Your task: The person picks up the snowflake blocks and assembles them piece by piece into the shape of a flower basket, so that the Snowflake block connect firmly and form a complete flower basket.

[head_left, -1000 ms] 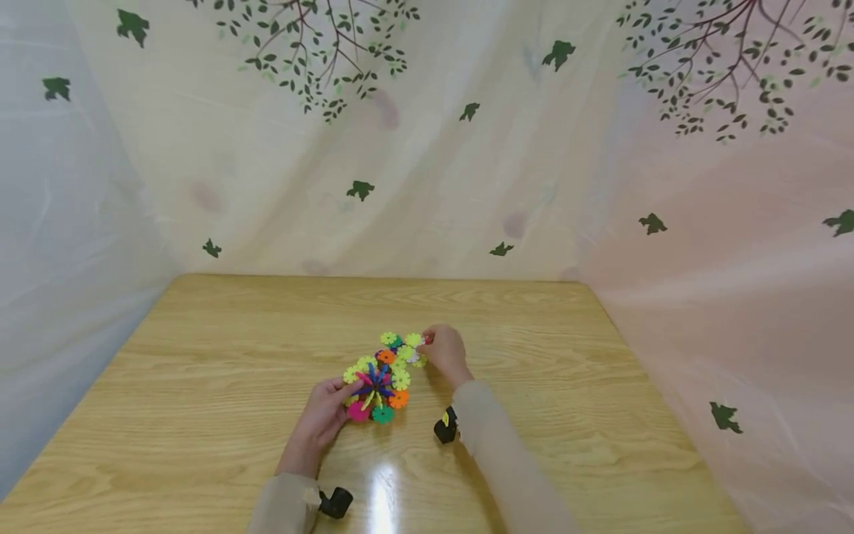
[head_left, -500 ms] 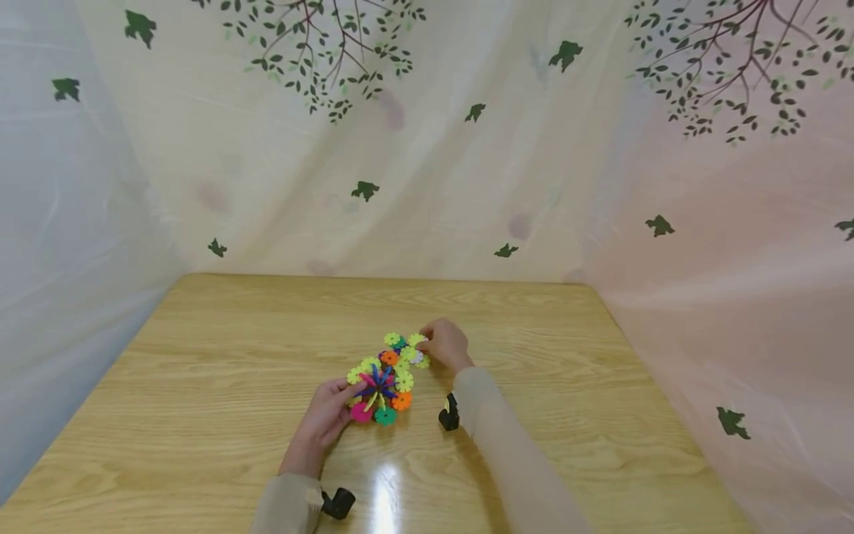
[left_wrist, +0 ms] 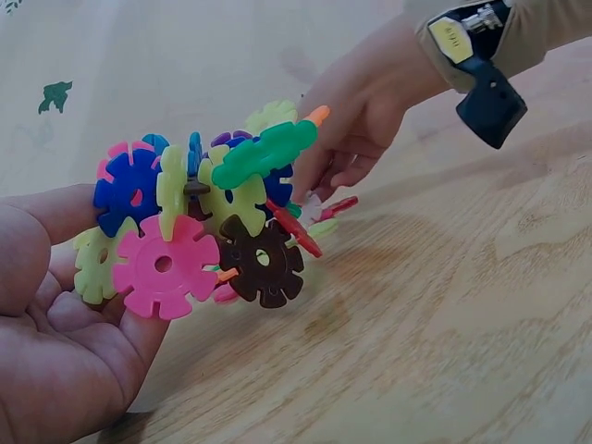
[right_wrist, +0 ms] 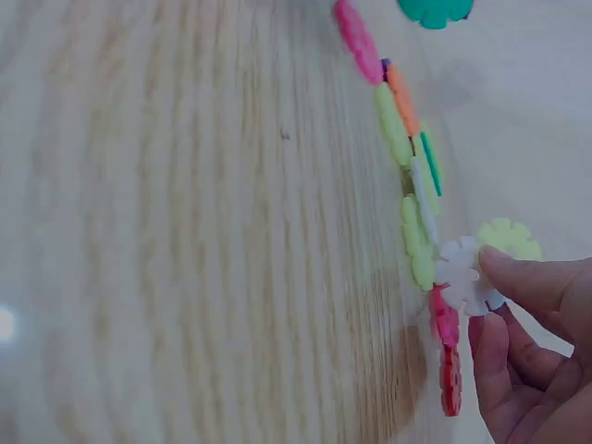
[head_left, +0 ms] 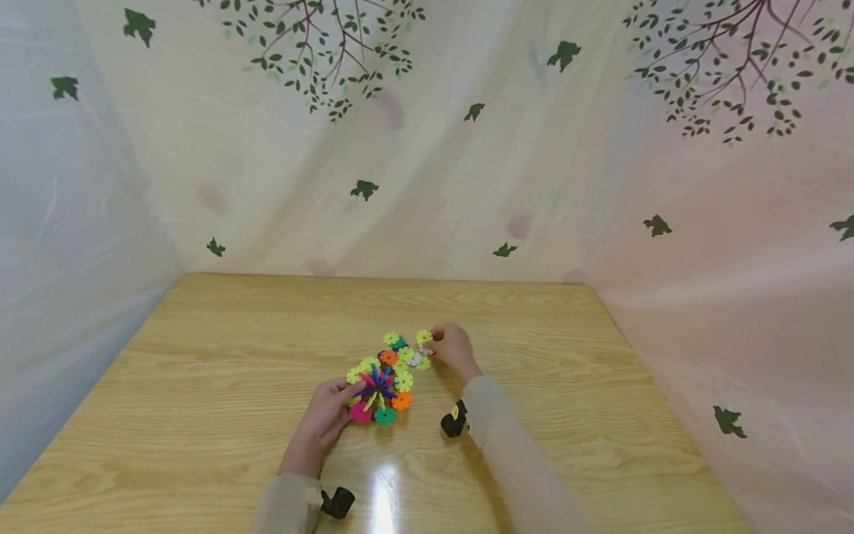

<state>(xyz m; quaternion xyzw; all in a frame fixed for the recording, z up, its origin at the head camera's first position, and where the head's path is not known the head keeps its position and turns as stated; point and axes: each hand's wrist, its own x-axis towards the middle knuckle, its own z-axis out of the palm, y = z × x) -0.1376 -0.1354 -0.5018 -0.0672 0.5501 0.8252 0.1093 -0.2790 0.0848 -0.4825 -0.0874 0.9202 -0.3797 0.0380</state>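
Note:
My left hand [head_left: 328, 412] grips a built-up cluster of flower-shaped snowflake discs [head_left: 402, 401], thumb on top and fingers beneath. The left wrist view shows its pink disc [left_wrist: 165, 265], black disc [left_wrist: 262, 261] and green disc [left_wrist: 265, 154] slotted together at different angles. At the cluster's far right end my right hand [head_left: 454, 350] pinches a white disc [right_wrist: 460, 271] between thumb and fingers. A yellow-green disc [right_wrist: 511, 239] sits just behind that thumb. Below the white disc stand a pink disc [right_wrist: 445, 316] and a red disc [right_wrist: 451, 381], edge-on.
Both hands work over a wooden table [head_left: 200, 415] near its middle. A patterned cloth [head_left: 427, 185] with leaves and birds hangs behind the table and along both sides. Black wrist cameras, the left [head_left: 338, 503] and the right [head_left: 454, 420], jut from the sleeves.
My right hand has shifted slightly right, and the yellow-green disc by its fingertips now stands farther from the neighbouring discs. My left hand keeps its hold on the cluster.

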